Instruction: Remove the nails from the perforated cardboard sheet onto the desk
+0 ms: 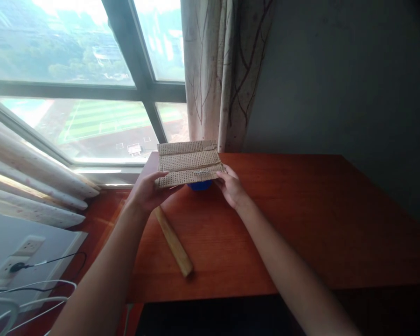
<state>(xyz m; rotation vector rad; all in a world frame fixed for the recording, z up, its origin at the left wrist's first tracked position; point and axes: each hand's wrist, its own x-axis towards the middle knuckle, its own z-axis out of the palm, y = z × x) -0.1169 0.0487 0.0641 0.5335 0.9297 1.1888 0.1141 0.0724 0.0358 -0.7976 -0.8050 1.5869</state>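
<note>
While both hands hold it | left hand [147,190] and right hand [231,186] pinch the holey cardboard [189,163] at its near corners | blue thing [199,185] sits just under | keep it level, squeeze softly.
</note>
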